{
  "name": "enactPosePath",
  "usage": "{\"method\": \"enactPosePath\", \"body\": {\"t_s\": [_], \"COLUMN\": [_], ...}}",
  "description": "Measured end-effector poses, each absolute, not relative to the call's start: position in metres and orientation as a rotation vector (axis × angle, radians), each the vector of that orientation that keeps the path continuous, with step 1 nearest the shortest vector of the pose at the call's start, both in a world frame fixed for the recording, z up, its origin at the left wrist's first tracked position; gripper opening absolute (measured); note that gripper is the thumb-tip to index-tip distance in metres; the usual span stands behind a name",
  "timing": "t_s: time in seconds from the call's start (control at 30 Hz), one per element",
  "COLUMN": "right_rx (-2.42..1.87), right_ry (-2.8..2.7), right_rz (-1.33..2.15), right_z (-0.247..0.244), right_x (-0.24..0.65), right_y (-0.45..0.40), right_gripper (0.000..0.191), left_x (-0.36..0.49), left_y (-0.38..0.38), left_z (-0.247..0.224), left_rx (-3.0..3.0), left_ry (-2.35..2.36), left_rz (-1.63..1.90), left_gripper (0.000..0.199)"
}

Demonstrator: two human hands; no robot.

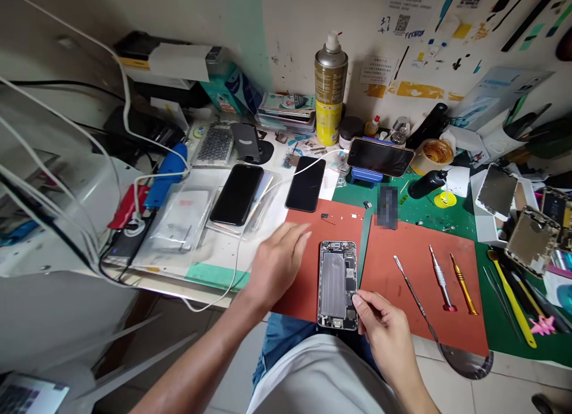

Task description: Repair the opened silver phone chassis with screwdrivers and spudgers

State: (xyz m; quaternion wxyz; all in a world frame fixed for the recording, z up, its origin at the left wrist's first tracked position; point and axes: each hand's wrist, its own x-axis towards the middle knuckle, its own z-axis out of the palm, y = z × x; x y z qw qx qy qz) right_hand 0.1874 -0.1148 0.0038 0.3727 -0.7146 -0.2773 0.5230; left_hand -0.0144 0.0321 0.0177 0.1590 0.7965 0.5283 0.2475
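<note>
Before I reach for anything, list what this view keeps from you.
All in the head view:
- Underside of the opened phone: hidden by the phone itself.
- Left hand: fingertips blurred.
- Right hand: some fingertips hidden by its thumb and other fingers.
- Dark item: details masked by pixelation.
- Keyboard: cut off by the picture's edge.
- Spray can: small print illegible.

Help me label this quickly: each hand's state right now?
Left hand: half open, nothing visible in it.
Right hand: closed on the edge of the opened phone.
</note>
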Motion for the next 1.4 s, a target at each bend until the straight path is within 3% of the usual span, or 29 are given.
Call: {"method": "enactPosePath", "body": {"t_s": [0.27,0.6,0.97,1.17,1.4], "right_rx": [-1.94,-1.987,-1.929,-1.734,-1.67], "right_ry": [-0.881,-1.021,-1.117,-1.236,-1.24], "right_rz": [1.149,1.051,0.892,1.072,1.368], "right_z": [-0.001,0.004,0.016,0.037,0.031], "right_x": [0.184,0.184,0.186,0.186,0.181], "right_y": [-0.117,-0.115,-0.115,-0.083,-0.064], "right_gripper": [0.052,0.054,0.034,0.035,0.032], "left_x": [0.013,0.017,-0.011,-0.014,-0.016], "left_y": [0.092,0.098,0.065,0.016,0.007], "left_z": [0.016,0.01,0.039,0.045,0.033], "left_rx": [2.593,2.518,2.213,1.616,1.566], "left_ry": [1.329,1.3,1.201,1.088,1.113], "left_rz": [0.42,0.38,0.451,0.46,0.454], "left_gripper": [0.031,0.02,0.018,0.015,0.006]}}
